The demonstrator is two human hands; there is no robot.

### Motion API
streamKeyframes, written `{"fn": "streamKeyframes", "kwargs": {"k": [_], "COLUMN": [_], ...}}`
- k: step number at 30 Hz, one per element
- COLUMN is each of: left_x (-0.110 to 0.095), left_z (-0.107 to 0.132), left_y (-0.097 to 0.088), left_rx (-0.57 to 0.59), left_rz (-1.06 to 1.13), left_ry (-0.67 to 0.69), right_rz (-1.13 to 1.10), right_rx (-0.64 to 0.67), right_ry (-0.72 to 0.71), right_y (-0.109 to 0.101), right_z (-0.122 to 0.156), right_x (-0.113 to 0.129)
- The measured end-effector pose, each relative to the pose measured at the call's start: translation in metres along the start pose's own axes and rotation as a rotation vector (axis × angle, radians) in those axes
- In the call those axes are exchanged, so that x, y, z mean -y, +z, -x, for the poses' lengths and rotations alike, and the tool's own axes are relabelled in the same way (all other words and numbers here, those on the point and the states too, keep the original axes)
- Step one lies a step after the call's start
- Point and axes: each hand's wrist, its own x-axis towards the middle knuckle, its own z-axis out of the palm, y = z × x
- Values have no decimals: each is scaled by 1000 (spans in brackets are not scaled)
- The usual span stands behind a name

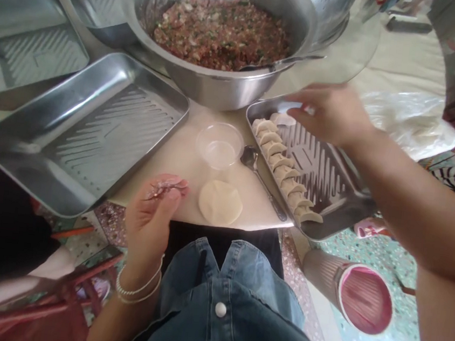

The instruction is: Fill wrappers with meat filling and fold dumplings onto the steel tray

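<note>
In the right tray (317,166), dumplings (284,174) line the left side; right hand (329,112) at the farthest — grasped or released, cannot tell. Left hand (154,206), fingers curled inward, lies left of a wrapper (220,202).

I see pale, crescent-shaped dumplings (284,173) packed close in one row along the left side of the tray (328,175). At the far end, I make out a whiter, smoother one, partly covered. The wrapper (220,202), round and cream-coloured, lies flat near the worktop's (188,153) front edge.
</note>
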Motion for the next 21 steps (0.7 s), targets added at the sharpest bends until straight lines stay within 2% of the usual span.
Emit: {"fn": "streamKeyframes", "kwargs": {"k": [1,3,4,6,7,9,13,16,21], "left_x": [3,7,8,8,7,6,7,8,8], "left_z": [0,0,0,0,1,2,5,7,8], "left_y": [-1,-1,0,3,5,8,10,7,5], "left_rx": [13,99,168,302,337,352,306,305,329], "left_rz": [-135,-433,-577,-820,-880,-925,-877,-845,-834], "left_ry": [62,192,257,372,398,426,444,439,429], "right_rz": [-22,-115,-141,-62,2,116,192,185,154], "right_rx": [-38,-100,-79,112,156,166,205,235,178], "right_ry": [-42,-238,-325,-449,-504,-530,-456,-410,-366], "right_y": [-7,-16,-16,-6,2,19,41,42,39], "right_z": [8,25,33,48,53,58,57,55,58], "right_x": [15,48,65,94,106,121,130,129,127]}}
